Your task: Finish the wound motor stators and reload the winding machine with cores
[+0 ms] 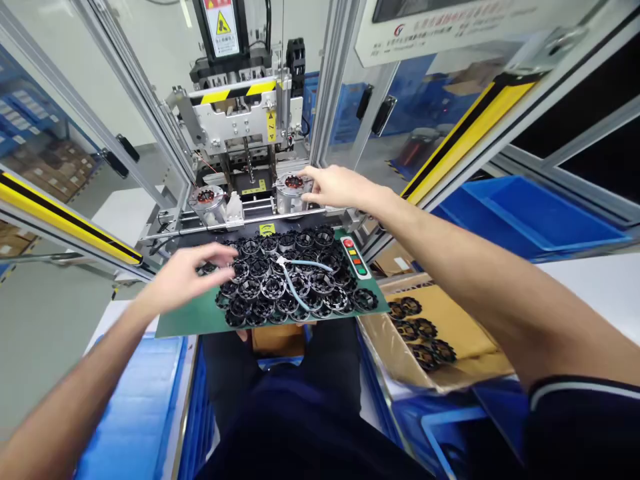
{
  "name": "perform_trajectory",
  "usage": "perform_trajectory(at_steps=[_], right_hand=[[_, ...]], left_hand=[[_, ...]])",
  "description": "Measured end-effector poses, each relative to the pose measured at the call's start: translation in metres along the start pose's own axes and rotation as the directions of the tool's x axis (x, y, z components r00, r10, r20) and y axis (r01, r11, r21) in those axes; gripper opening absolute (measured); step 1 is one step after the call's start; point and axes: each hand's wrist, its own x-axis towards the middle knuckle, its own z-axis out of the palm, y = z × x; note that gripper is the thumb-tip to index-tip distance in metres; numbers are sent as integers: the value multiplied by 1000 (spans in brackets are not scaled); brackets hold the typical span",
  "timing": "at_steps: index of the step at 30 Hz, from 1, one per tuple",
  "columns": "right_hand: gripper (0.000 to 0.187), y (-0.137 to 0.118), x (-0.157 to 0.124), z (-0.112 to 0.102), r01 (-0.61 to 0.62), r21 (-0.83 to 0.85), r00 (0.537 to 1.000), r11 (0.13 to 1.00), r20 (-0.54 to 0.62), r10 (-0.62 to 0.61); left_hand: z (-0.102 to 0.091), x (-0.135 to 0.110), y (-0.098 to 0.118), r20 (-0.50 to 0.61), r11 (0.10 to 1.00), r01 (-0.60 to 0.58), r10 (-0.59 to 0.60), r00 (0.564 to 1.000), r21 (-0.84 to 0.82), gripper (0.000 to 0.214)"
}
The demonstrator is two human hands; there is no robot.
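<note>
My right hand (334, 187) reaches into the machine and rests its fingers on the right round fixture (293, 189), which carries a ring part with a red centre. Its fingers curl round the fixture's side. My left hand (193, 275) hovers over the left edge of a heap of black ring parts (280, 280) on a green mat (185, 323); its fingers are bent near one ring (206, 269), and I cannot see whether they grip it. A second fixture (206, 199) stands at the left inside the machine. Blue-handled pliers (295, 275) lie on the heap.
A press head with yellow-black stripes (237, 100) hangs above the fixtures. A button panel (355, 257) sits right of the heap. A cardboard box (430, 340) with more black rings lies to the right, blue bins (520, 213) beyond. Yellow light-curtain bars (65, 217) flank the opening.
</note>
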Motion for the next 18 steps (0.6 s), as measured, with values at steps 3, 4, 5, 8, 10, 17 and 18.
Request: perform_trajectory(at_steps=[3,4,5,8,10,17,18], right_hand=[[93,8,60,-2,-116,-38,982,993,143,120],[99,9,75,2,-166,-21,958,986,233,166],[102,10,86,6,-215,1,923,977,328,203],[100,13,112,21,-319,23,825,947,498,266],[102,18,127,29,-354,8,792,935,535,295],[70,42,171,49,-436,-96,632,895,675,380],[65,44,175,52,-437,-112,616,892,686,388]], left_hand=[[-49,88,-29,-205,839,154,-52,977,522,63],[-58,114,-42,-229,798,203,-84,970,568,68],[-63,135,-54,-253,769,246,-113,961,590,73],[-69,179,-81,-271,695,323,-188,944,642,79],[-69,195,-87,-261,656,335,-213,942,677,74],[-81,237,-91,-226,535,424,-396,890,731,107],[-81,241,-94,-197,534,434,-443,875,726,111]])
